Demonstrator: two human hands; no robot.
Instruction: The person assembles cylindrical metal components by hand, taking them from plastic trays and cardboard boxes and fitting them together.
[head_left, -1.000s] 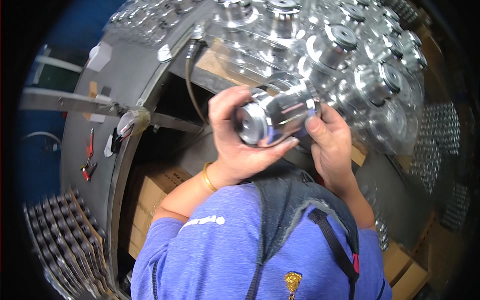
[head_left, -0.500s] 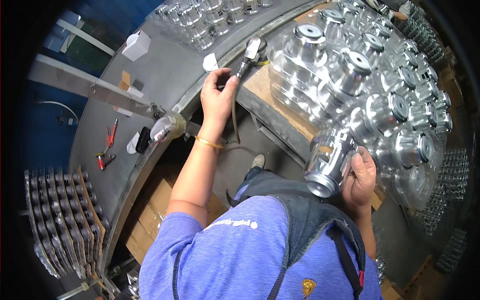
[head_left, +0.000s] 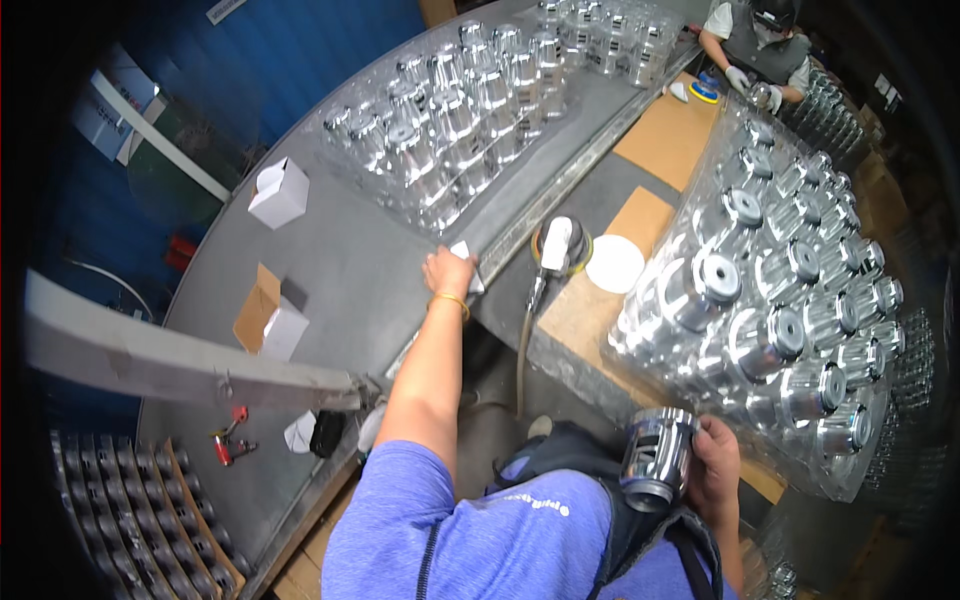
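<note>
My left hand (head_left: 447,274) is at the rim of the grey table, its fingers closed on a white paper-like piece (head_left: 474,272) that shows beside them. My right hand (head_left: 714,458) grips a shiny metal cylindrical housing (head_left: 660,452) with a window in its side, held tilted close to my body. Between the hands, on the lower bench, lies a sander (head_left: 560,248) with a white top, its hose trailing toward me. A round white disc (head_left: 614,264) sits beside it.
Clear plastic trays hold rows of metal housings (head_left: 715,275) on the right and more housings (head_left: 455,125) on the table. Small boxes (head_left: 280,193), a red air gun (head_left: 230,445) and a metal post (head_left: 190,345) stand left. A gloved co-worker (head_left: 765,60) is at far right.
The view has shifted. My left hand has gone from open near the sander's hose to closed on the white piece at the table rim. My right hand still holds the metal housing.
</note>
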